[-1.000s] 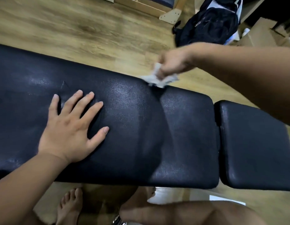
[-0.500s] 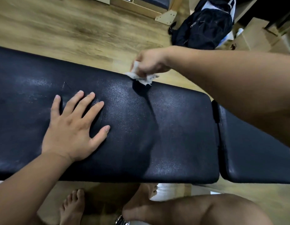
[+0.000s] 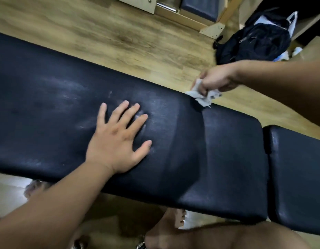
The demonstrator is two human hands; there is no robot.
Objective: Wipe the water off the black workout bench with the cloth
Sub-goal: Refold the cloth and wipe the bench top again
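Note:
The black workout bench runs across the view, its long pad on the left and a shorter pad on the right with a gap between them. My left hand lies flat on the long pad with the fingers spread. My right hand grips a crumpled white cloth at the far edge of the long pad, where the cloth touches the padding. Faint wet streaks shine on the pad left of and around my left hand.
Wooden floor lies beyond the bench. A black backpack sits on the floor at the upper right, beside wooden furniture. My bare feet and a knee show below the bench's near edge.
My right hand has swept the cloth along the far edge, first left, then back to the right. The view has shifted left. My left hand stays flat on the pad.

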